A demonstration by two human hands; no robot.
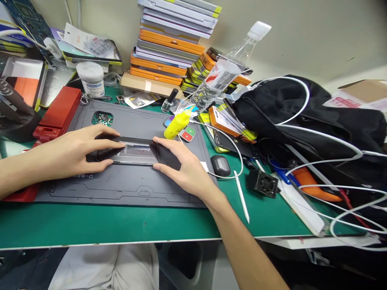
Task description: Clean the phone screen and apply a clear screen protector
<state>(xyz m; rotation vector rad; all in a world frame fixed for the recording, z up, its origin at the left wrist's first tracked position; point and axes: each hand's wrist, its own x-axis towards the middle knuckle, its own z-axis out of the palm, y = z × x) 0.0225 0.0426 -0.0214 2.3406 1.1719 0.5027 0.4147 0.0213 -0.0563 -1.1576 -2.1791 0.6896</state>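
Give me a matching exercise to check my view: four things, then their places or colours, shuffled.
1. Phone
2. Stylus
3. Jar
4. Squeeze bottle

A. Left of the box stack
B. Bright yellow
C. Between left hand and right hand
D. On the green bench, right of the mat

Pairs: 1-C, 2-D, 3-A, 4-B

A pale wall [290, 40] rises behind the green-topped table [121, 225].
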